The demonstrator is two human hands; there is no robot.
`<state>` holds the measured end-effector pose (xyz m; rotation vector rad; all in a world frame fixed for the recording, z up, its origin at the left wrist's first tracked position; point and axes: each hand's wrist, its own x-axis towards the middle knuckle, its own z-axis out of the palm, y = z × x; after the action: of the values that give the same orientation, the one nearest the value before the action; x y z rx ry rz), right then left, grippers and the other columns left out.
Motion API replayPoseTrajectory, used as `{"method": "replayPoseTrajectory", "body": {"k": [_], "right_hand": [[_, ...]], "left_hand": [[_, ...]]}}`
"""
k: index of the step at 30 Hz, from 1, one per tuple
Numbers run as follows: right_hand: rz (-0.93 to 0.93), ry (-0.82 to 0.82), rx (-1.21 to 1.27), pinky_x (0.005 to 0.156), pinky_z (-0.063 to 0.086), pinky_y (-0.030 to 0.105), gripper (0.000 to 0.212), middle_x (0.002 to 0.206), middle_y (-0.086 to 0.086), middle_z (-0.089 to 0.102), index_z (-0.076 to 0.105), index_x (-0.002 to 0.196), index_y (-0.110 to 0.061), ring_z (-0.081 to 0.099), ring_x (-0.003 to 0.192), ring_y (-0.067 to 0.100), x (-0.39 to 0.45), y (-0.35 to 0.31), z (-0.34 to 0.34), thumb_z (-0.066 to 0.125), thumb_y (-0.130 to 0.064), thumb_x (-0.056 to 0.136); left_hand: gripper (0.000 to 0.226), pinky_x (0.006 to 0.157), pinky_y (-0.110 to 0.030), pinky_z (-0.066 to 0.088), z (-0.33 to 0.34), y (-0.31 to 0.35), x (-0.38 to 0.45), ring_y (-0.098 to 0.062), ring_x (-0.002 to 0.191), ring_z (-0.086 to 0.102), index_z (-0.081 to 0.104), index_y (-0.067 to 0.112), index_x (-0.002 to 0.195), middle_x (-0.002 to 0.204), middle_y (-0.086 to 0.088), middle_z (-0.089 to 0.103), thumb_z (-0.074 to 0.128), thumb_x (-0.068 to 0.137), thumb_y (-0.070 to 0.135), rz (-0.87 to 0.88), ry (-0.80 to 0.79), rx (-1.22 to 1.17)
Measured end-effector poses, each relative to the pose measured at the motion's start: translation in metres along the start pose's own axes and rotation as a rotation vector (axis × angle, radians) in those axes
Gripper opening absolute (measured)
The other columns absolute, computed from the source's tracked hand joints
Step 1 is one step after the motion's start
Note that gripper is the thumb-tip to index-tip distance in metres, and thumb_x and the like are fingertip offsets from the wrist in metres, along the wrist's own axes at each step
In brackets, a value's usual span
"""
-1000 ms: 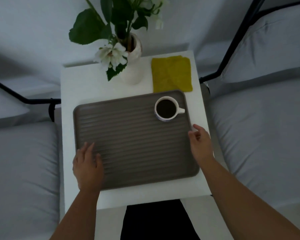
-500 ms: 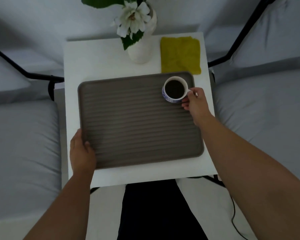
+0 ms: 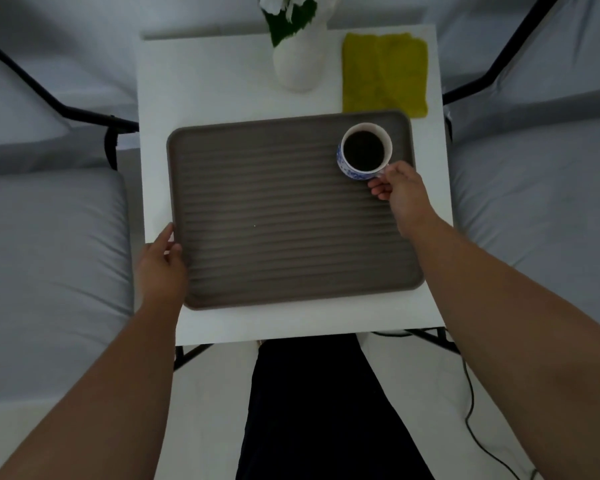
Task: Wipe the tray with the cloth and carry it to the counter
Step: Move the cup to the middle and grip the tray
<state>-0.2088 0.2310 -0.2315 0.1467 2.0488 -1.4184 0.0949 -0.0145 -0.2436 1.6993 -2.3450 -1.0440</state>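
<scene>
A ribbed grey-brown tray [image 3: 284, 216] lies flat on a small white table [image 3: 215, 88]. My left hand [image 3: 160, 263] holds the tray's left edge near its front corner. A blue-and-white cup [image 3: 365, 152] of dark coffee stands at the tray's back right corner, and my right hand [image 3: 397, 188] pinches its handle from the front right. Whether the cup rests on the tray or is raised, I cannot tell. A folded yellow cloth [image 3: 384, 74] lies on the table just behind the tray's back right corner, untouched.
A white vase [image 3: 300, 62] with white flowers stands behind the tray, left of the cloth. Grey cushioned seats with black metal frames flank the table, one on the left [image 3: 49, 265] and one on the right [image 3: 533, 188]. A black cable [image 3: 471, 410] trails on the floor at right.
My right hand went from the tray's right edge to the cup's handle and gripped it. My left hand shifted from the tray's surface to its left edge. The view tilted down.
</scene>
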Motion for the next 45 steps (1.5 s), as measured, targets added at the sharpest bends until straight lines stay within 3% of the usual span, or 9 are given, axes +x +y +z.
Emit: {"method": "replayPoseTrajectory", "body": {"k": [7, 16, 25, 30, 34, 38, 40, 43, 45], "right_hand": [[-0.049, 0.001, 0.04, 0.058, 0.043, 0.015, 0.03, 0.071, 0.005, 0.058, 0.049, 0.073, -0.017, 0.053, 0.063, 0.01, -0.017, 0.014, 0.019, 0.035, -0.009, 0.098], [-0.083, -0.14, -0.008, 0.057, 0.041, 0.013, 0.027, 0.07, 0.005, 0.057, 0.049, 0.07, -0.017, 0.052, 0.062, 0.007, -0.043, 0.029, 0.048, 0.04, -0.009, 0.094], [-0.11, -0.256, -0.123, 0.059, 0.042, 0.012, 0.03, 0.073, 0.006, 0.057, 0.05, 0.071, -0.018, 0.052, 0.066, 0.009, -0.062, 0.037, 0.062, 0.039, -0.006, 0.095], [-0.126, -0.32, -0.21, 0.065, 0.043, 0.02, 0.021, 0.076, 0.008, 0.058, 0.053, 0.081, -0.01, 0.051, 0.068, 0.012, -0.064, 0.035, 0.062, 0.039, -0.011, 0.096], [-0.146, -0.311, -0.259, 0.069, 0.044, 0.03, 0.023, 0.071, 0.002, 0.058, 0.051, 0.075, -0.02, 0.052, 0.067, 0.011, -0.062, 0.033, 0.06, 0.041, -0.016, 0.095], [-0.149, -0.25, -0.255, 0.068, 0.043, 0.032, 0.005, 0.072, -0.002, 0.059, 0.047, 0.094, -0.03, 0.056, 0.069, 0.012, -0.064, 0.033, 0.057, 0.047, -0.025, 0.092], [-0.169, -0.163, -0.203, 0.069, 0.043, 0.026, 0.017, 0.078, -0.003, 0.059, 0.043, 0.11, -0.026, 0.056, 0.071, 0.008, -0.063, 0.03, 0.049, 0.047, -0.029, 0.094], [-0.304, 0.254, -0.27, 0.082, 0.046, 0.031, 0.031, 0.097, 0.0, 0.061, 0.046, 0.118, -0.017, 0.058, 0.088, 0.015, -0.051, 0.027, 0.023, 0.049, -0.032, 0.092], [-0.234, 0.543, -0.466, 0.092, 0.039, 0.033, 0.035, 0.115, 0.009, 0.059, 0.048, 0.122, -0.015, 0.054, 0.105, 0.025, -0.038, 0.032, 0.003, 0.05, -0.028, 0.09]], "left_hand": [[0.044, 0.092, -0.04, 0.051, -0.003, -0.01, 0.006, -0.022, 0.096, 0.063, 0.051, 0.035, 0.138, 0.11, -0.009, 0.063, 0.046, 0.097, 0.021, -0.001, -0.067, -0.042], [0.043, 0.095, -0.042, 0.051, -0.001, -0.011, 0.006, -0.021, 0.097, 0.063, 0.05, 0.04, 0.137, 0.11, -0.007, 0.063, 0.046, 0.098, 0.023, -0.018, -0.059, -0.056], [0.043, 0.089, -0.028, 0.046, 0.0, -0.008, 0.004, -0.015, 0.093, 0.059, 0.05, 0.036, 0.138, 0.111, -0.007, 0.063, 0.045, 0.099, 0.022, -0.048, -0.054, -0.079], [0.043, 0.088, -0.026, 0.044, -0.005, -0.009, 0.002, -0.01, 0.091, 0.056, 0.048, 0.039, 0.14, 0.109, 0.007, 0.058, 0.044, 0.099, 0.027, -0.024, -0.08, -0.066], [0.043, 0.089, -0.027, 0.045, -0.006, -0.008, 0.001, -0.009, 0.087, 0.056, 0.047, 0.039, 0.141, 0.106, 0.005, 0.059, 0.044, 0.1, 0.026, -0.021, -0.088, -0.077], [0.043, 0.084, -0.02, 0.041, -0.007, -0.003, -0.005, -0.002, 0.075, 0.053, 0.046, 0.032, 0.143, 0.098, 0.004, 0.061, 0.044, 0.101, 0.022, -0.017, -0.088, -0.093], [0.043, 0.086, -0.02, 0.042, -0.007, -0.002, -0.005, -0.003, 0.075, 0.055, 0.047, 0.031, 0.143, 0.093, 0.002, 0.062, 0.043, 0.101, 0.022, -0.015, -0.078, -0.082], [0.041, 0.096, -0.025, 0.042, -0.007, -0.002, -0.004, -0.014, 0.101, 0.06, 0.049, 0.025, 0.141, 0.114, -0.003, 0.065, 0.041, 0.101, 0.024, -0.025, -0.083, -0.104], [0.039, 0.095, -0.024, 0.039, -0.005, -0.001, -0.003, -0.017, 0.111, 0.057, 0.051, 0.02, 0.139, 0.124, -0.004, 0.062, 0.041, 0.102, 0.026, -0.007, -0.061, -0.104]]}}
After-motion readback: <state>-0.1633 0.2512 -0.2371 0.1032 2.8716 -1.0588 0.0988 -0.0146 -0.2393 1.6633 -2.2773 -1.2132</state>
